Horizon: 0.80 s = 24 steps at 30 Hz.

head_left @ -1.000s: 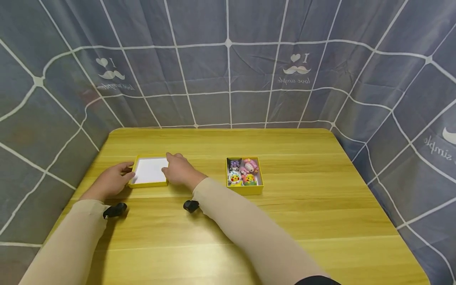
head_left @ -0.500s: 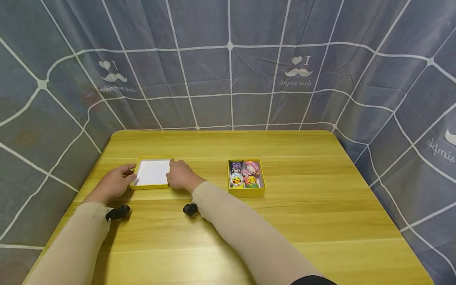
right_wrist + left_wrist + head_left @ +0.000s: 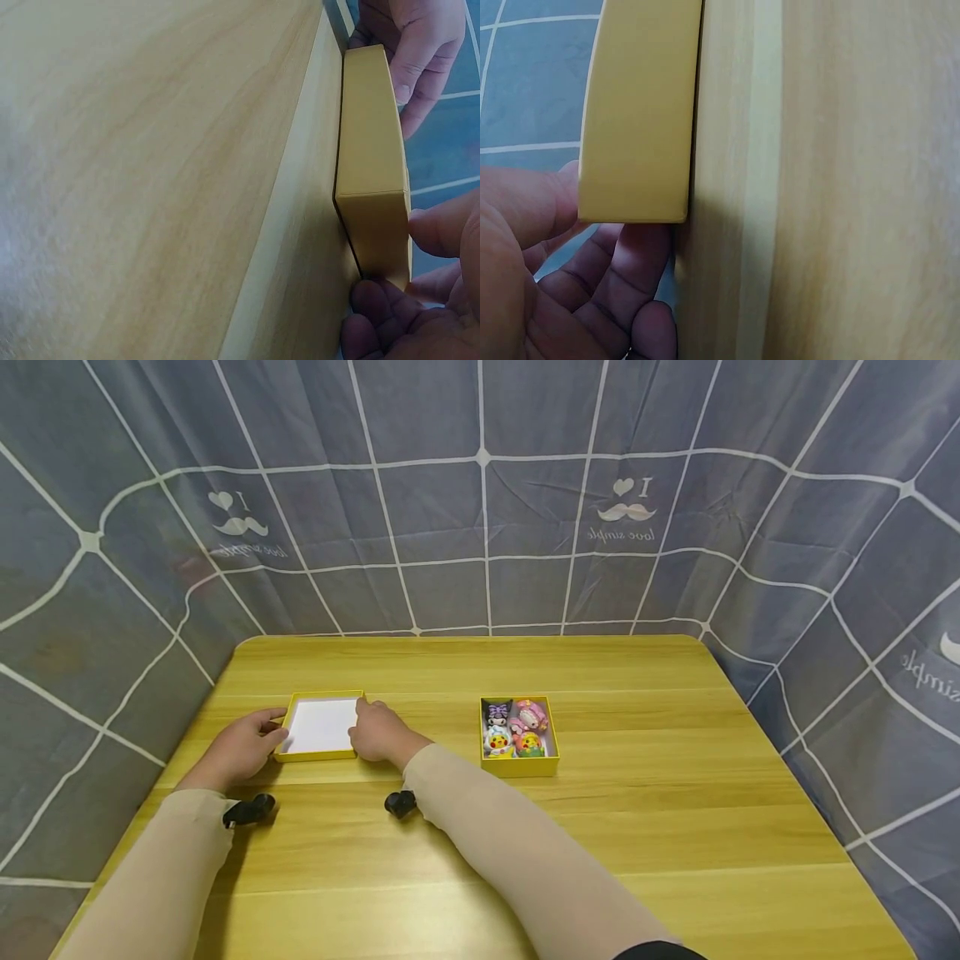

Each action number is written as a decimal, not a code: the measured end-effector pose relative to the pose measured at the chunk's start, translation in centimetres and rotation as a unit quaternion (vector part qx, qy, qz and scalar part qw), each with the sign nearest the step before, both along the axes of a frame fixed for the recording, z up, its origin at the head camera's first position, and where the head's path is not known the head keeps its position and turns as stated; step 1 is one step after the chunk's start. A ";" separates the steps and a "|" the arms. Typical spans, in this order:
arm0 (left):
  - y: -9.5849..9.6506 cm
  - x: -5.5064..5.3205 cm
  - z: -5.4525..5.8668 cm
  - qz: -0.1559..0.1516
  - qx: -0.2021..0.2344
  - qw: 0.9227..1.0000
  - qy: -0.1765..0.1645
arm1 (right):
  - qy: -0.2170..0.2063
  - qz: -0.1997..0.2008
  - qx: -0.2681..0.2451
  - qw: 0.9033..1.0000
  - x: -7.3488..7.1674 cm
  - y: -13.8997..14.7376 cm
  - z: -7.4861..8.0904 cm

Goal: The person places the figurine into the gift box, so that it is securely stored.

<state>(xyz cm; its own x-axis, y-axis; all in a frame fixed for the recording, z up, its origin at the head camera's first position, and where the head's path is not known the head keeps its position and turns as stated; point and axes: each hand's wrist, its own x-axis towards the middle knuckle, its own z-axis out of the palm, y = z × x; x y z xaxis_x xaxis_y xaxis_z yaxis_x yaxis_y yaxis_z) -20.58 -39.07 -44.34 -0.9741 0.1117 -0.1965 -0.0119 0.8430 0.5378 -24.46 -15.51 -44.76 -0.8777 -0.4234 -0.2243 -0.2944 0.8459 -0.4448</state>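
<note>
A shallow yellow box lid (image 3: 318, 727), white inside and with nothing in it, lies open side up at the left of the table. My left hand (image 3: 243, 747) holds its left wall, the thumb at the rim and the fingers along the outside. At the opposite wall, my right hand (image 3: 382, 732) grips the lid, thumb on the rim. The right wrist view shows the lid's yellow walls (image 3: 371, 135) resting on the wood, with curled right fingers (image 3: 375, 307) low against one side. In the left wrist view, a plain side wall (image 3: 637, 112) partly hides the left fingers.
A deeper yellow box (image 3: 520, 767) stands right of the lid, holding several small cartoon figures (image 3: 528, 717). Beneath both is a wood-grain table (image 3: 637, 818). Grey curtains (image 3: 540, 510) with white lines surround its back and sides.
My right hand has come slightly down and to the right, uncovering the lid's far right corner. The left hand keeps its place at the lid, and the figure box has stayed put.
</note>
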 end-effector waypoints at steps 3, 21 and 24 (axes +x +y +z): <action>0.0 0.0 0.0 0.002 -0.001 1.000 0.004 | 0.000 0.000 0.000 1.000 0.0 0.0 0.0; 0.3 0.4 0.1 0.006 0.016 1.000 0.001 | -0.011 -0.010 -0.025 1.000 0.5 0.2 0.5; 0.2 0.4 0.0 0.008 0.018 1.000 0.003 | -0.013 -0.015 -0.033 0.999 0.5 0.2 0.5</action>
<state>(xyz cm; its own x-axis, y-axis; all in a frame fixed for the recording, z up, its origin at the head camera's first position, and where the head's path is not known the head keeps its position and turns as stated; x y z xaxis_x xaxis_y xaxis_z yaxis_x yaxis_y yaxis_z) -20.20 -38.87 -44.30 -0.9769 0.1030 -0.1872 -0.0222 0.8226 0.5682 -23.93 -15.34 -44.29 -0.8849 -0.4108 -0.2196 -0.2561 0.8228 -0.5073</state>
